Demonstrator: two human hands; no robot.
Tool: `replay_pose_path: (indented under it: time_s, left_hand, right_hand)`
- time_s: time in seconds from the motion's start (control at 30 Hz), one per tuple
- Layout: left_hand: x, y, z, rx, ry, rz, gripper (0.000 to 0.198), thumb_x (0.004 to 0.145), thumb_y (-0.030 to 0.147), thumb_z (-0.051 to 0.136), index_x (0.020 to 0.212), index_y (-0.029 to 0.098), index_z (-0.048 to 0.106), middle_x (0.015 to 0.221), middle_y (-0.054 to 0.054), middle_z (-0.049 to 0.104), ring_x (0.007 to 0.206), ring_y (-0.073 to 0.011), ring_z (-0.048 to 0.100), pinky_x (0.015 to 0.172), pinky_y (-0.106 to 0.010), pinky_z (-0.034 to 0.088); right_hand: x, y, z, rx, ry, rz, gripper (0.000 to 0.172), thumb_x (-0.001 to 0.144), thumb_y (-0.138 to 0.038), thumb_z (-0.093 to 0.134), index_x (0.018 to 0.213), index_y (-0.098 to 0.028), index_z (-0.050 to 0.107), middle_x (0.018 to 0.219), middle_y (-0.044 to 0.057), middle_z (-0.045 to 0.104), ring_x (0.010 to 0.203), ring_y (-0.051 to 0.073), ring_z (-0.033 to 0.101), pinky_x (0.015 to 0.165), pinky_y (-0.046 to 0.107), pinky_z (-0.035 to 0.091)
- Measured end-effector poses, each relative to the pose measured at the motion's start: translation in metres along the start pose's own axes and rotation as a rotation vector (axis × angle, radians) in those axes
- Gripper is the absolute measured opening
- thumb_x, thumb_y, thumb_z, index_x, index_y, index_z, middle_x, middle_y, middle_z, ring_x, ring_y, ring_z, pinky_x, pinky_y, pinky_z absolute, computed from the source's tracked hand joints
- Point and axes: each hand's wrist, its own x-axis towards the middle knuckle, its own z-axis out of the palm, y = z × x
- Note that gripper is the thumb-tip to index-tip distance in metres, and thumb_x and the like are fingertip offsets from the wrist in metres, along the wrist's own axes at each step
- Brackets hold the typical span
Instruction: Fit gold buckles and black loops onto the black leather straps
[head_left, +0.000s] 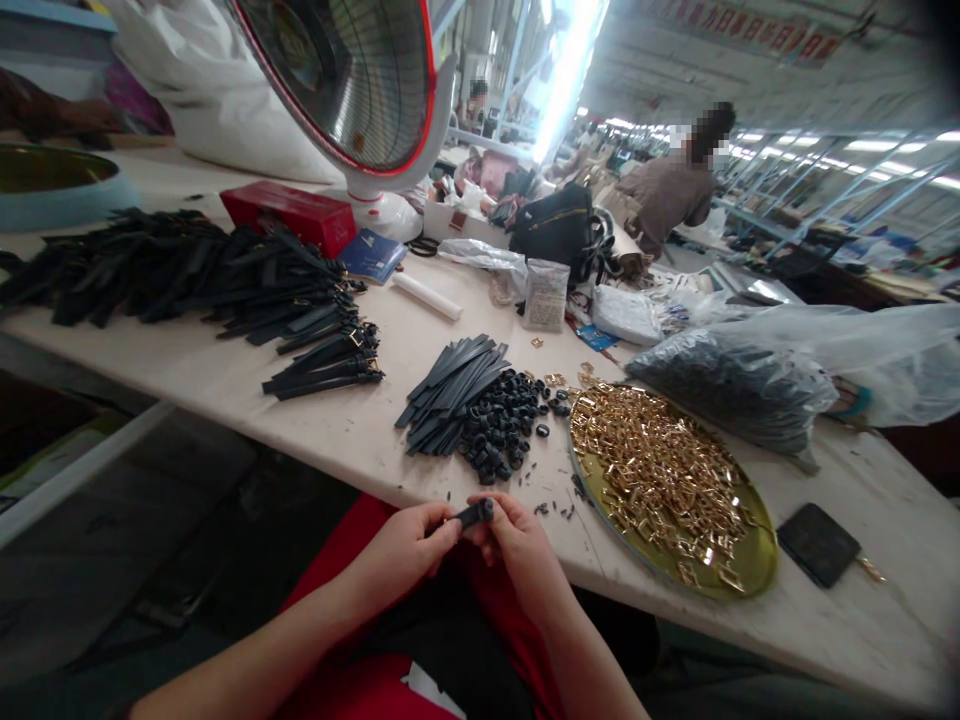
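Both of my hands meet at the table's front edge around a short black strap (474, 515). My left hand (424, 540) pinches its left part, and my right hand (506, 530) has its fingers closed on the right end, where the strap looks folded or looped. Just beyond lie a stack of flat black strips (454, 390) and a heap of small black loops (506, 425). To the right, a round tray (761, 565) holds many gold buckles (660, 460). Finished-looking black straps with buckles (322, 355) are piled at the left.
A fan (352, 80) stands at the back beside a red box (289, 215) and a blue booklet (373, 255). Plastic bags (750, 380) and a black bag (555, 230) lie farther back and right. A dark square pad (817, 543) is at the right. A person (667, 195) is in the background.
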Motion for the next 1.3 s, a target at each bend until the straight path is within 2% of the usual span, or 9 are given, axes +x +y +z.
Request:
replay_pose_path:
  time_s: [0.07,0.2,0.5,0.67,0.87,1.07,1.17,1.23,1.3]
  left_hand:
    - [-0.001,0.001,0.005,0.027,-0.025,0.014,0.031,0.084,0.042,0.041,0.076,0.014,0.054,0.053,0.006,0.042,0.047,-0.0086,0.037,0.044,-0.019,0.027]
    - [0.0,0.008,0.008,0.094,-0.047,-0.035,0.03,0.083,0.04,0.04,0.076,0.014,0.054,0.053,0.005,0.042,0.047,-0.0089,0.039,0.044,-0.019,0.027]
    - [0.012,0.017,0.014,0.203,-0.049,-0.036,0.026,0.084,0.036,0.039,0.067,0.017,0.047,0.053,0.006,0.041,0.05,-0.0096,0.04,0.046,-0.02,0.027]
    - [0.018,0.023,0.021,0.222,-0.033,0.001,0.025,0.084,0.03,0.039,0.064,0.017,0.045,0.054,0.007,0.042,0.05,-0.0087,0.039,0.049,-0.02,0.027]
    - [0.022,0.027,0.023,0.388,-0.065,0.023,0.023,0.082,0.027,0.042,0.064,0.017,0.052,0.057,0.005,0.047,0.054,-0.0101,0.043,0.05,-0.021,0.025]
    - [0.018,0.026,0.029,0.185,-0.028,0.072,0.021,0.086,0.029,0.04,0.087,0.018,0.058,0.079,0.0,0.062,0.073,-0.0139,0.055,0.068,-0.021,0.038]
    - [0.012,0.026,0.028,0.097,-0.068,0.091,0.024,0.081,0.02,0.046,0.104,0.018,0.052,0.089,0.0,0.063,0.082,-0.0147,0.057,0.077,-0.023,0.04]
    - [0.007,0.027,0.026,0.037,-0.083,0.098,0.033,0.08,0.014,0.044,0.112,0.019,0.045,0.087,0.0,0.063,0.08,-0.0138,0.058,0.077,-0.023,0.041]
    - [0.002,0.028,0.026,0.027,-0.046,0.086,0.029,0.081,0.014,0.039,0.11,0.018,0.042,0.075,0.002,0.061,0.07,-0.0132,0.057,0.07,-0.023,0.044]
  right_hand:
    - [-0.006,0.001,-0.001,0.055,0.004,0.03,0.043,0.072,-0.054,0.056,0.086,-0.013,0.058,0.051,-0.005,0.05,0.039,0.005,0.036,0.038,0.017,0.026]
    - [-0.015,0.003,-0.008,0.099,-0.035,0.044,0.052,0.077,-0.06,0.048,0.092,-0.012,0.06,0.058,-0.002,0.054,0.042,0.005,0.04,0.04,0.017,0.03]
    - [-0.01,0.005,-0.022,0.196,0.008,0.072,0.045,0.074,-0.053,0.059,0.094,-0.013,0.06,0.057,-0.003,0.052,0.043,0.004,0.038,0.041,0.016,0.027]
    - [-0.007,0.012,-0.017,0.456,0.042,0.087,0.036,0.072,-0.046,0.065,0.09,-0.016,0.06,0.045,-0.009,0.038,0.041,0.003,0.028,0.039,0.015,0.02]
    - [-0.012,0.026,-0.013,0.458,0.155,0.073,0.034,0.071,-0.04,0.068,0.095,-0.017,0.06,0.044,-0.01,0.03,0.04,0.004,0.023,0.038,0.016,0.015]
    - [-0.018,0.025,-0.007,0.506,0.118,0.083,0.034,0.075,-0.038,0.064,0.1,-0.016,0.061,0.05,-0.009,0.032,0.045,0.004,0.026,0.042,0.014,0.021]
    - [-0.021,0.023,-0.005,0.548,0.14,0.068,0.034,0.077,-0.043,0.061,0.099,-0.017,0.062,0.054,-0.007,0.037,0.049,0.004,0.033,0.048,0.015,0.031]
    - [-0.025,0.024,-0.003,0.508,0.168,0.038,0.034,0.077,-0.044,0.06,0.098,-0.017,0.062,0.056,-0.006,0.039,0.051,0.005,0.036,0.049,0.015,0.033]
    - [-0.029,0.026,-0.001,0.37,0.191,-0.015,0.033,0.079,-0.043,0.057,0.098,-0.017,0.061,0.056,-0.006,0.041,0.049,0.005,0.037,0.047,0.015,0.033]
